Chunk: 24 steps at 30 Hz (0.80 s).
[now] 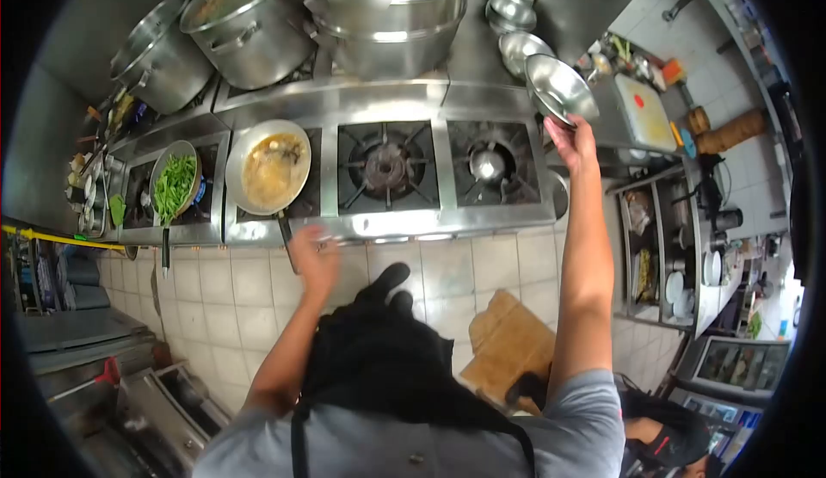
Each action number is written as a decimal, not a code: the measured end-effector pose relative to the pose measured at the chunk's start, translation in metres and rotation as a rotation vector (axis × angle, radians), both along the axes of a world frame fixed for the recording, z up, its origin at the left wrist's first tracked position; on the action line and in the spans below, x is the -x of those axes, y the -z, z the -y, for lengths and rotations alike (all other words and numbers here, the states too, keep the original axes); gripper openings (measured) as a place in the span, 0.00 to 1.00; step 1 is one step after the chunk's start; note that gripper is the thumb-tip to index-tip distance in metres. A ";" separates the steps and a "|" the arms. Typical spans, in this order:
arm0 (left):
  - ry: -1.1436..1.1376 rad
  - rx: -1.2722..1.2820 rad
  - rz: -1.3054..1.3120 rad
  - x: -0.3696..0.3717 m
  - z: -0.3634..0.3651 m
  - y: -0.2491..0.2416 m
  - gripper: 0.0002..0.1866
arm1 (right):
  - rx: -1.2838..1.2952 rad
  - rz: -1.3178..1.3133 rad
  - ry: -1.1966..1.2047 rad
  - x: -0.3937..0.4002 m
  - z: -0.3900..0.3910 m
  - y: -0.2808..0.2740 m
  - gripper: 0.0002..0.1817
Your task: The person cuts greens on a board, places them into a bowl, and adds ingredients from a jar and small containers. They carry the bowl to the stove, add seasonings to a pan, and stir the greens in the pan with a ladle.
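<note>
My right hand point(570, 142), arm stretched out, grips the lower rim of a shiny metal bowl point(559, 89) beyond the right end of the stove. The bowl is tilted. My left hand point(315, 261) is smeared by motion close to the dark handle point(286, 235) of a light-coloured frying pan point(235, 194). Its fingers do not show clearly, nor whether it touches the handle. Brown, bubbly liquid point(275, 177) with darker pieces lies in that pan. To its left, a smaller pan point(165, 211) full of green vegetables point(175, 184) sits over a blue flame.
Several large steel pots point(249, 48) line the back of the stove. Two more metal bowls point(509, 15) stand behind the held one. A cutting board point(647, 115) is at the right. Flattened cardboard point(508, 349) lies on the floor, and another person point(667, 431) is at lower right.
</note>
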<state>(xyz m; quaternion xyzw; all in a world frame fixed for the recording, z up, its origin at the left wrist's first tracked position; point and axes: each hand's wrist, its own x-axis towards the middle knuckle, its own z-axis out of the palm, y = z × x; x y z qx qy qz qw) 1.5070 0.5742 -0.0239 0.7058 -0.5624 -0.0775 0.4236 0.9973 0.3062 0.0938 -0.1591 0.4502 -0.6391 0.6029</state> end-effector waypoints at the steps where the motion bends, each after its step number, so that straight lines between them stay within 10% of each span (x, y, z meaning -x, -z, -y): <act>1: -0.120 -0.062 -0.203 -0.034 -0.006 0.018 0.23 | 0.014 -0.004 0.003 -0.004 0.022 -0.012 0.22; 3: -0.355 -0.248 0.068 -0.079 -0.021 0.040 0.30 | -0.055 -0.126 -0.071 -0.014 0.054 -0.020 0.26; 5: -0.420 -0.355 -0.433 -0.119 -0.031 0.140 0.40 | 0.100 -0.211 -0.078 -0.023 0.059 0.011 0.23; 8: -0.070 -0.582 -0.718 -0.118 -0.035 0.131 0.40 | 0.055 -0.143 -0.415 -0.108 -0.003 0.044 0.27; 15: -0.044 -0.642 -1.015 -0.076 -0.024 0.097 0.31 | -0.194 -0.490 -1.232 -0.378 -0.182 0.158 0.24; 17: -0.001 -0.690 -1.086 -0.087 -0.028 0.105 0.31 | -0.182 -0.639 -1.252 -0.450 -0.201 0.173 0.27; 19: 0.667 -0.722 -0.462 -0.120 -0.047 0.122 0.31 | 0.123 -1.235 -1.141 -0.495 -0.209 0.229 0.28; 22: 0.627 -0.788 -0.248 -0.192 -0.104 0.069 0.31 | 0.094 -1.513 -1.026 -0.511 -0.232 0.201 0.28; 24: 0.362 -0.556 -0.625 -0.264 -0.163 0.102 0.28 | 0.163 -1.408 -0.934 -0.499 -0.237 0.212 0.28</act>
